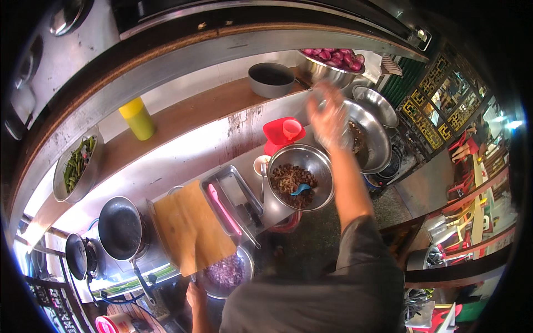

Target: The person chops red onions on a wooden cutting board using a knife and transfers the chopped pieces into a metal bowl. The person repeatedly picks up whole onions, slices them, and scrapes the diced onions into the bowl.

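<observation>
My right hand (329, 116), in a clear plastic glove and blurred by motion, is raised near a large steel pan (379, 137) with brown contents. Its fingers look apart, with nothing visible in them. Below it, a steel mixing bowl (322, 191) holds brown chopped food (287, 179) and a blue spoon (300, 189). My left hand (196, 293) is low, its fingers curled beside a metal bowl (248, 266) of chopped purple onion (225, 272). Whether it grips that bowl or something else is unclear. A brown cutting board (191, 224) partly covers this bowl.
A steel tray (231, 175) carries a pink utensil (222, 208). A fork (262, 179) and red plastic containers (275, 129) lie near the mixing bowl. Frying pans (120, 229) stand at left. The shelf (200, 108) holds a grey pot (270, 89), a yellow-green bottle (139, 123) and red onions (337, 58).
</observation>
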`<state>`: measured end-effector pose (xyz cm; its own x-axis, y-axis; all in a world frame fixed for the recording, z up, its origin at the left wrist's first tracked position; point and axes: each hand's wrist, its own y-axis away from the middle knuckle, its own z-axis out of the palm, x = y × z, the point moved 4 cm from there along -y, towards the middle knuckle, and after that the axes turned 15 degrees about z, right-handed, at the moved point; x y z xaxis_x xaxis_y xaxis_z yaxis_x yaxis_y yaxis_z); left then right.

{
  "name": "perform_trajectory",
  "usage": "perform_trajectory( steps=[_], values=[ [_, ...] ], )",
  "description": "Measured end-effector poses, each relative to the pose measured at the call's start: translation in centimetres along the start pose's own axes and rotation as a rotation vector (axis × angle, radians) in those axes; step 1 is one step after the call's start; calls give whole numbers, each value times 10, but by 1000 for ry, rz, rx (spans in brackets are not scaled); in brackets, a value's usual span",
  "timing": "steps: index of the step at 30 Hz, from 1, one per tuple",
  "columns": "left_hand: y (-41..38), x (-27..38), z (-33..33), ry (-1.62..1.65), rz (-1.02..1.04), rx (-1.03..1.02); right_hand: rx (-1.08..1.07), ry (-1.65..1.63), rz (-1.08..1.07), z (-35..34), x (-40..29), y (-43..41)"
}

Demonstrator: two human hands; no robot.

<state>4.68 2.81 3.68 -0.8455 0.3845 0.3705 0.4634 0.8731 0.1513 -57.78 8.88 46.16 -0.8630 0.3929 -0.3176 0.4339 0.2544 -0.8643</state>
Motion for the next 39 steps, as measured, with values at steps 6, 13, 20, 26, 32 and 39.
perform_trajectory(
  steps=[6,13,20,26,32,39],
  values=[
    [-15,28,-23,-17,18,3,-71,445,670,16,216,-152],
    [-31,26,-28,44,6,308,-3,163,985,50,197,-131],
    [-81,41,-19,114,107,27,201,-740,1302,27,277,-80],
    [-93,62,-58,-81,351,291,34,-920,1306,-24,317,-70],
    [-143,268,-120,222,367,484,-166,-940,1371,-26,427,-118],
    [-158,565,-162,420,994,439,-472,-886,1407,35,435,-176]
  ],
)
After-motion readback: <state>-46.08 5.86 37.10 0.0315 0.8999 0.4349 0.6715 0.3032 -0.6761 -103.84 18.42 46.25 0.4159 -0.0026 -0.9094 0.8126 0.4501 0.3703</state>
